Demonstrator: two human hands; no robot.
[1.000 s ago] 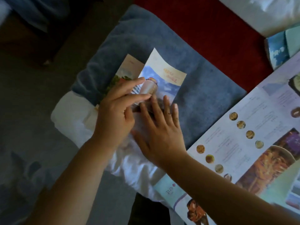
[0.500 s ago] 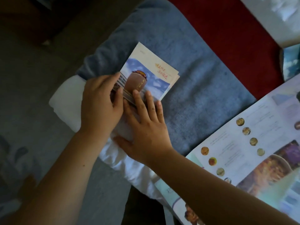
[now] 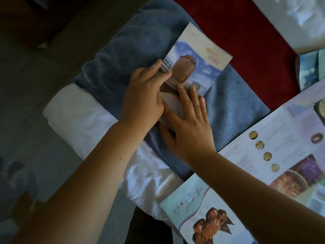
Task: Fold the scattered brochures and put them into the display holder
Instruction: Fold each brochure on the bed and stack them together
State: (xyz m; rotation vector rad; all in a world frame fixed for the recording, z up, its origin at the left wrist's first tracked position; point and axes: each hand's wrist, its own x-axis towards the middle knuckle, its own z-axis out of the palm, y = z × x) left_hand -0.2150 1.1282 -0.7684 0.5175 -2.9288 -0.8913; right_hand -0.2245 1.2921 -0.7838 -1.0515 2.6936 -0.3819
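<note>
On the blue blanket (image 3: 131,55), under both sets of fingers: the folded brochure (image 3: 198,64) lies flat, cover up, showing a brown jar against a blue sky. Its far end reaches well past the fingertips.
Left hand (image 3: 142,101): palm down, forearm coming in from the lower left. The fingers are close together and nearly straight, laid along the brochure's left edge. They press on it and grip nothing.
Right hand (image 3: 190,127): palm down, forearm coming in from the lower right. The fingers are straight and slightly spread, with the tips pressing the brochure's near end. The thumb is splayed toward the left wrist, and nothing is pinched.
Hand to hand: the left fingers sit just left of the right fingertips. I cannot tell whether they touch.
White cloth (image 3: 82,117): behind the left fingers, beneath the left wrist and forearm.
Open brochure (image 3: 281,134): to the right of the right fingers and apart from them, spread flat with food photos. The right forearm crosses over it.
Red surface (image 3: 246,41): beyond the fingertips, past the blanket's far edge.
Blue printed papers (image 3: 309,71): far right of the fingers, cut off by the frame edge.
</note>
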